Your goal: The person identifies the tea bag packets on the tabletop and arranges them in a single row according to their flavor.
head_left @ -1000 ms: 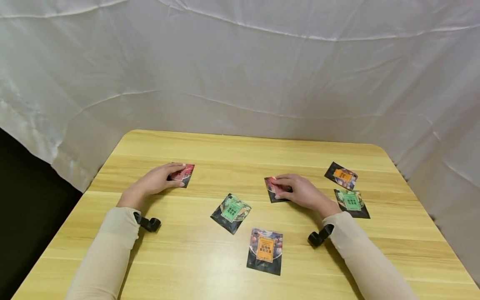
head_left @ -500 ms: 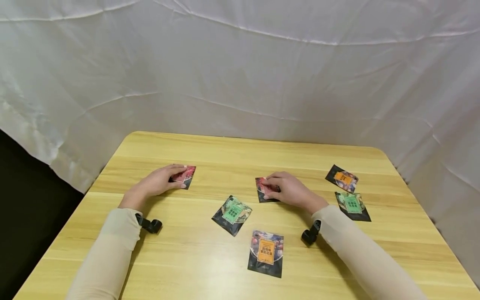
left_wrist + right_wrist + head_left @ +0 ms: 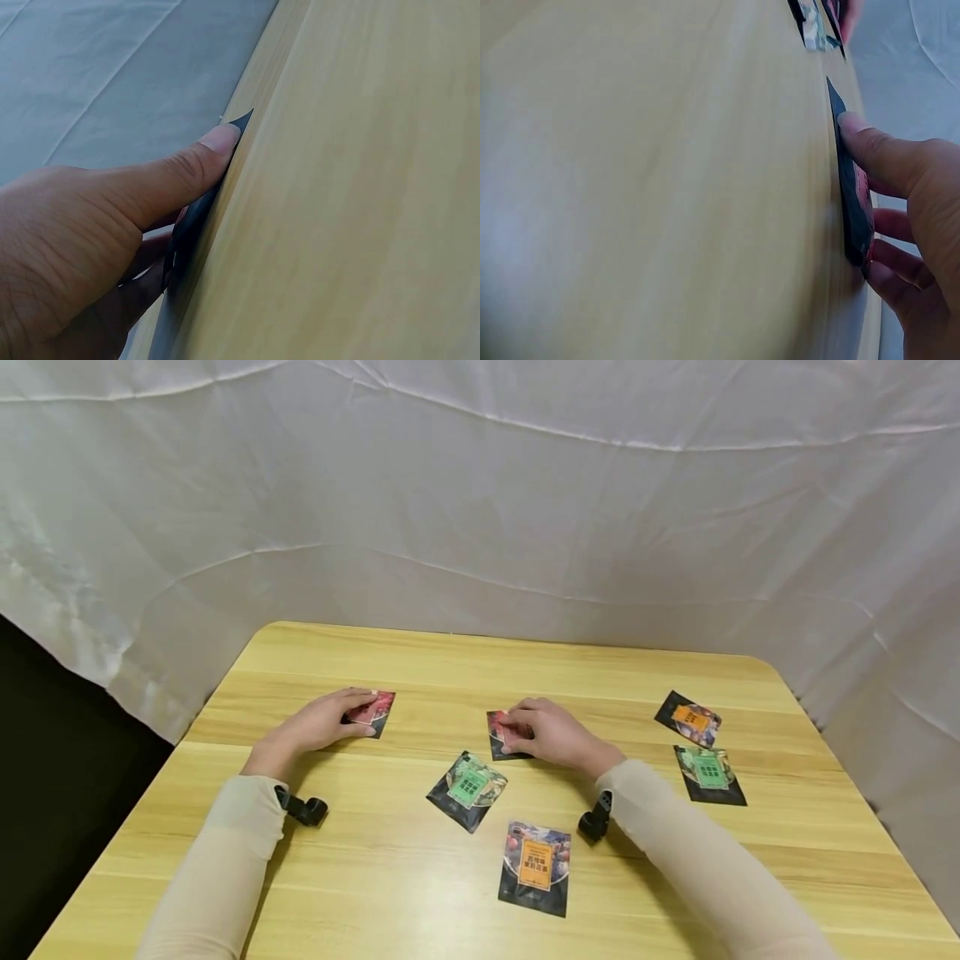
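Observation:
My left hand (image 3: pixel 318 725) pinches a red-and-black sachet (image 3: pixel 382 710) lying at the far left of the table. In the left wrist view the thumb presses one edge of this sachet (image 3: pixel 196 219), with the fingers partly hidden behind it. Near the table's middle, my right hand (image 3: pixel 557 733) holds a second red-and-black sachet (image 3: pixel 495 737) between thumb and fingers, low over or on the wood. The right wrist view shows that sachet (image 3: pixel 849 191) nearly edge-on. Just in front of it lies a green-and-black sachet (image 3: pixel 468 787), touched by neither hand.
An orange-labelled sachet (image 3: pixel 535 868) lies nearer the front of the wooden table (image 3: pixel 375 877). At the right, another orange-labelled sachet (image 3: pixel 688 719) lies just behind a second green sachet (image 3: pixel 709 774). A pale curtain (image 3: pixel 480 510) hangs along the table's far edge.
My right hand has moved left across the table with its red sachet, towards the other red one. The left hand keeps its place on its sachet. The remaining sachets have not moved.

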Demonstrator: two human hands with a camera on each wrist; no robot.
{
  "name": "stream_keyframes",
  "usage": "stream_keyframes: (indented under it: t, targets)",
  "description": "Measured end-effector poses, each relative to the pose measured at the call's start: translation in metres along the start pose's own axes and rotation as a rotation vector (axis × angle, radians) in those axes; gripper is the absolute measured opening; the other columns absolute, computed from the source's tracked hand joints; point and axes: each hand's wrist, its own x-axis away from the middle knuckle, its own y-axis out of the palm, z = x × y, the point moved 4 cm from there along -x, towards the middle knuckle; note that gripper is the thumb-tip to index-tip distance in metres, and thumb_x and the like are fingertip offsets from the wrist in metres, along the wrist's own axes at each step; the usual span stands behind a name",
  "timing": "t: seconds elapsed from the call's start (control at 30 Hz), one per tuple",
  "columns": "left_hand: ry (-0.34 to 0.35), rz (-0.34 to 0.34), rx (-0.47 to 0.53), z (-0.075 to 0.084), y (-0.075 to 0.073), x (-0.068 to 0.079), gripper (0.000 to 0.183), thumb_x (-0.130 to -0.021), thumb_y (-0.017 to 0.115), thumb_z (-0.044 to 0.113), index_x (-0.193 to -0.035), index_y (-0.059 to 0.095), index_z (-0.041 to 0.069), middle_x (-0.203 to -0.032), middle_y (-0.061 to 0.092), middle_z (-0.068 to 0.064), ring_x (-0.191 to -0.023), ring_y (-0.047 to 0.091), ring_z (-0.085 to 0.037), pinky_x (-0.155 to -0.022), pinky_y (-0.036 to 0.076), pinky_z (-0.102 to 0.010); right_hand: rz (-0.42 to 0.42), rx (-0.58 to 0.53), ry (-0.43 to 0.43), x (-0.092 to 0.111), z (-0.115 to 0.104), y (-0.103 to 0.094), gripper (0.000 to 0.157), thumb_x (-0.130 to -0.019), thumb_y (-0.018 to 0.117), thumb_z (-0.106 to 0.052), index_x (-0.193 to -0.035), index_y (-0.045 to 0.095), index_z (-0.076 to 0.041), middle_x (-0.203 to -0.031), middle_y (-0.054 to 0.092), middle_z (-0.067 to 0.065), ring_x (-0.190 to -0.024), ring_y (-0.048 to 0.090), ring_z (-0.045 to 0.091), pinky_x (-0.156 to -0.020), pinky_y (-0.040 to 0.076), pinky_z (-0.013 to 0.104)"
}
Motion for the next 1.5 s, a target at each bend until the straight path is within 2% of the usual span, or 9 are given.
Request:
stream_keyframes:
  t: [0.17, 0.5, 0.8, 1.03, 1.5]
  targets:
    - [-0.008, 0.0, 0.01, 0.001, -0.001, 0.0, 0.071, -0.092, 0.066, 0.043, -0.148, 0.043, 0.004, -0.15, 0.038, -0.023, -0.136, 0.035, -0.045, -0.11, 0.029, -0.059, -0.013, 0.009, 0.001, -0.012, -0.013, 0.002, 0.052, -0.089, 0.07, -0.046, -0.132, 0.064, -0.017, -0.122, 0.061, 0.003, -0.11, 0.056, 0.022, -0.098, 0.046, 0.041]
    - [-0.007, 0.002, 0.017, -0.001, -0.002, -0.001, 0.071, -0.092, 0.068, 0.041, -0.148, 0.044, 0.005, -0.15, 0.038, -0.023, -0.137, 0.034, -0.044, -0.11, 0.029, -0.058, -0.017, 0.048, -0.015, -0.036, -0.04, 0.009, 0.05, -0.091, 0.068, -0.045, -0.131, 0.065, -0.017, -0.119, 0.062, 0.003, -0.105, 0.057, 0.022, -0.093, 0.047, 0.037]
    - [-0.019, 0.004, 0.006, 0.002, -0.002, 0.0, 0.071, -0.092, 0.069, 0.039, -0.147, 0.044, 0.003, -0.148, 0.04, -0.025, -0.135, 0.035, -0.045, -0.11, 0.028, -0.058, -0.031, 0.052, -0.014, -0.052, -0.065, 0.016, 0.049, -0.091, 0.067, -0.045, -0.13, 0.065, -0.014, -0.118, 0.063, 0.003, -0.106, 0.057, 0.021, -0.096, 0.046, 0.036]
    - [-0.018, 0.006, 0.002, 0.003, 0.0, -0.002, 0.071, -0.092, 0.069, 0.039, -0.147, 0.044, 0.002, -0.148, 0.04, -0.026, -0.135, 0.035, -0.046, -0.11, 0.028, -0.059, -0.059, 0.069, 0.022, -0.065, -0.071, 0.023, 0.049, -0.093, 0.064, -0.048, -0.131, 0.065, -0.017, -0.119, 0.061, 0.0, -0.104, 0.056, 0.018, -0.092, 0.048, 0.034]
    - [-0.02, 0.015, 0.006, 0.003, 0.002, -0.006, 0.071, -0.092, 0.068, 0.041, -0.147, 0.044, 0.002, -0.147, 0.04, -0.026, -0.136, 0.035, -0.046, -0.111, 0.028, -0.059, -0.07, 0.061, 0.091, -0.086, -0.084, 0.033, 0.049, -0.097, 0.057, -0.049, -0.134, 0.062, -0.018, -0.127, 0.059, 0.002, -0.116, 0.054, 0.023, -0.102, 0.044, 0.038]
